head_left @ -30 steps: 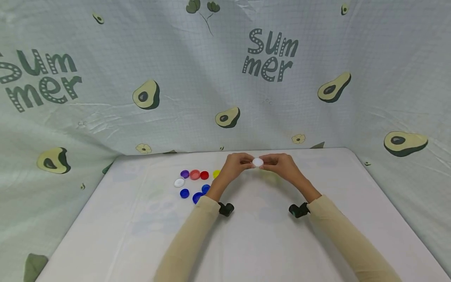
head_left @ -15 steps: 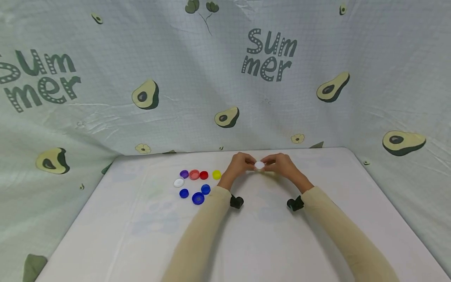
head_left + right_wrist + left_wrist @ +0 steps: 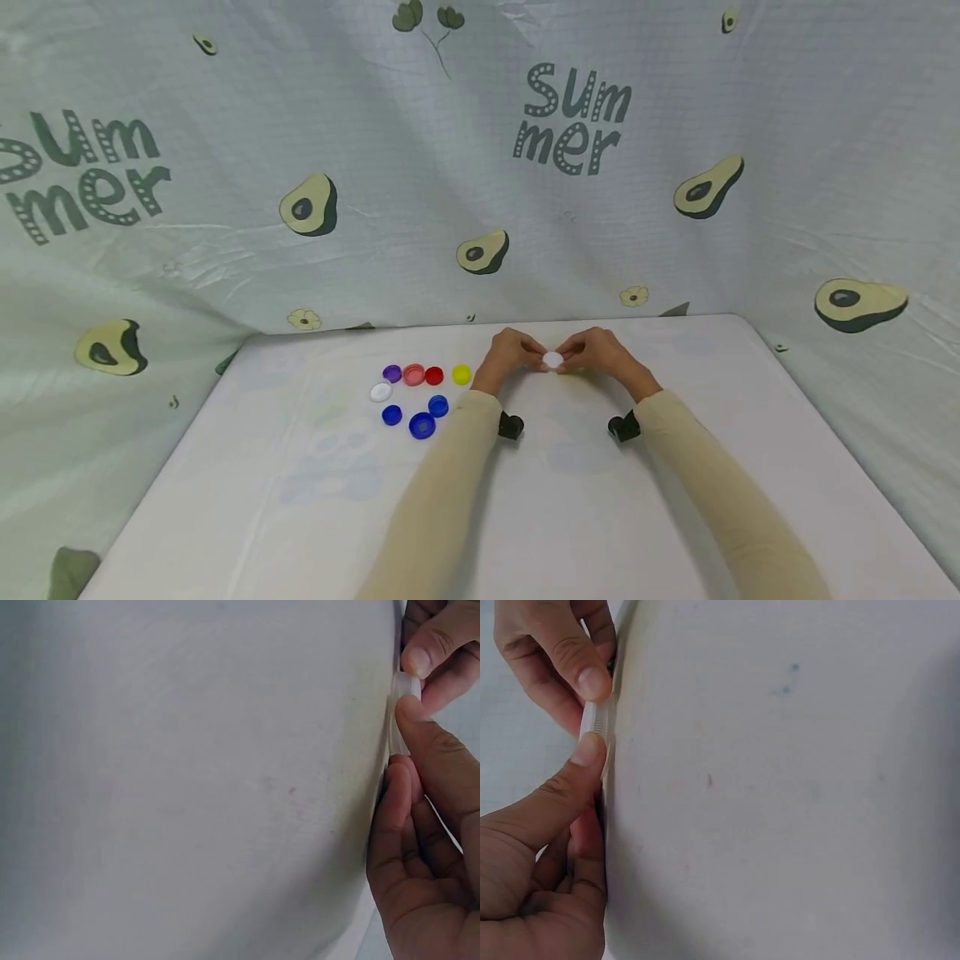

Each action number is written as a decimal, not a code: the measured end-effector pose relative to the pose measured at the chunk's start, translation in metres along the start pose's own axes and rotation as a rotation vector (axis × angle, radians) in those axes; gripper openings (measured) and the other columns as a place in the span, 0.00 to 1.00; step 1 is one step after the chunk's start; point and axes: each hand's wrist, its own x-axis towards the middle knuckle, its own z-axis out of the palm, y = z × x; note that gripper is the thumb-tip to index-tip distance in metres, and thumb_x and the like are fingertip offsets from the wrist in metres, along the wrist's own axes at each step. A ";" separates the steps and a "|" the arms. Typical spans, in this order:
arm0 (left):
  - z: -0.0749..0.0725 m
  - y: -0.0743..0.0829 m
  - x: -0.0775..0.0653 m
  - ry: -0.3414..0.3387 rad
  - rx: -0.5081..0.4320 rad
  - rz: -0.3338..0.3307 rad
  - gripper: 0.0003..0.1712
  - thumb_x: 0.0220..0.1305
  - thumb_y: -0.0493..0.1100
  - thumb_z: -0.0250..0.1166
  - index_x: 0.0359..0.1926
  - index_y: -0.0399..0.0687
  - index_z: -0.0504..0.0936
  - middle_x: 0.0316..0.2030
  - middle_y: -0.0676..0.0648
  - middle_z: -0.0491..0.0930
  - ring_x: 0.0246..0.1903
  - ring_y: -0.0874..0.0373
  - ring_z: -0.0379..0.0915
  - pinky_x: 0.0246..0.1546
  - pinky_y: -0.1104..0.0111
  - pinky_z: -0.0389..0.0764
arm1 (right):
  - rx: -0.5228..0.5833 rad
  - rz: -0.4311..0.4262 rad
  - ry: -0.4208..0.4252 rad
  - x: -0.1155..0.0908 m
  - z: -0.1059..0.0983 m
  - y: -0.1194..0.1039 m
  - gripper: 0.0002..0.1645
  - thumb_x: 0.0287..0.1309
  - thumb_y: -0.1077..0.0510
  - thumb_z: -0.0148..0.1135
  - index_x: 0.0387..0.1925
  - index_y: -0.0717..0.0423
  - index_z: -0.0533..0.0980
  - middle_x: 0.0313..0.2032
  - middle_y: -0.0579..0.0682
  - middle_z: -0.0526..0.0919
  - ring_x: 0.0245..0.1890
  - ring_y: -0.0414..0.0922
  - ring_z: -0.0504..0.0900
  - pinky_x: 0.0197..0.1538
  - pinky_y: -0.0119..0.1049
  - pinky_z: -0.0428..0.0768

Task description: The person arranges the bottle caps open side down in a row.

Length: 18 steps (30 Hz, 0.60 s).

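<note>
Both hands meet near the back of the table over a round white cap [image 3: 552,360]. My left hand [image 3: 517,357] pinches its left side, with the thumb on the rim. From the opposite side my right hand [image 3: 598,353] pinches the same cap. In the left wrist view fine ridges run along the edge of the white cap [image 3: 591,718], and a clear, see-through edge shows beside it. The right wrist view has the cap [image 3: 407,684] edge-on between the thumbs, its underside partly hidden by fingers.
Left of the hands lie several loose caps: purple [image 3: 392,373], pink [image 3: 414,374], red [image 3: 434,376], yellow [image 3: 461,374], white [image 3: 381,392], and blue ones [image 3: 422,426]. Behind the white-covered table [image 3: 315,517] hangs a printed curtain [image 3: 405,167].
Both hands have come slightly nearer and lower with the white cap. The left forearm has shifted right, uncovering the yellow cap and the blue caps.
</note>
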 end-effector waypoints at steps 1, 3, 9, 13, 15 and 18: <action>0.001 0.000 0.001 0.001 0.008 -0.007 0.14 0.51 0.37 0.81 0.41 0.43 0.91 0.38 0.49 0.88 0.39 0.59 0.75 0.52 0.65 0.79 | 0.002 0.001 -0.005 0.000 0.000 0.000 0.21 0.51 0.53 0.80 0.46 0.58 0.87 0.37 0.48 0.90 0.38 0.40 0.83 0.42 0.32 0.77; 0.001 0.000 0.001 -0.007 0.023 -0.008 0.14 0.51 0.38 0.81 0.41 0.44 0.91 0.37 0.49 0.88 0.38 0.59 0.75 0.52 0.65 0.79 | 0.004 0.007 -0.007 -0.001 -0.001 -0.001 0.21 0.51 0.54 0.80 0.46 0.58 0.87 0.37 0.48 0.90 0.37 0.40 0.82 0.42 0.32 0.77; -0.009 0.008 -0.005 -0.115 0.156 0.060 0.16 0.55 0.34 0.78 0.46 0.39 0.88 0.36 0.48 0.86 0.34 0.60 0.74 0.42 0.71 0.78 | 0.017 0.001 0.004 -0.003 0.003 -0.004 0.20 0.52 0.56 0.79 0.47 0.59 0.86 0.38 0.50 0.90 0.38 0.41 0.84 0.42 0.31 0.78; -0.031 0.018 -0.019 -0.227 0.380 0.144 0.18 0.60 0.33 0.74 0.52 0.35 0.85 0.43 0.44 0.85 0.41 0.56 0.78 0.47 0.68 0.81 | 0.014 -0.009 0.006 -0.006 0.007 -0.008 0.22 0.53 0.58 0.79 0.50 0.62 0.85 0.40 0.51 0.89 0.38 0.42 0.84 0.43 0.34 0.80; -0.047 0.022 -0.031 -0.260 0.453 0.220 0.18 0.64 0.34 0.71 0.54 0.33 0.84 0.47 0.42 0.85 0.47 0.52 0.81 0.52 0.65 0.82 | -0.005 -0.019 0.024 -0.011 0.006 -0.010 0.24 0.54 0.60 0.78 0.51 0.64 0.83 0.41 0.53 0.88 0.40 0.45 0.84 0.45 0.37 0.81; -0.070 0.021 -0.054 -0.259 0.482 0.307 0.17 0.68 0.35 0.67 0.55 0.32 0.82 0.50 0.39 0.85 0.51 0.49 0.82 0.54 0.63 0.82 | -0.036 -0.050 0.074 -0.022 0.004 -0.013 0.24 0.56 0.63 0.75 0.54 0.66 0.81 0.44 0.57 0.87 0.44 0.50 0.85 0.49 0.44 0.82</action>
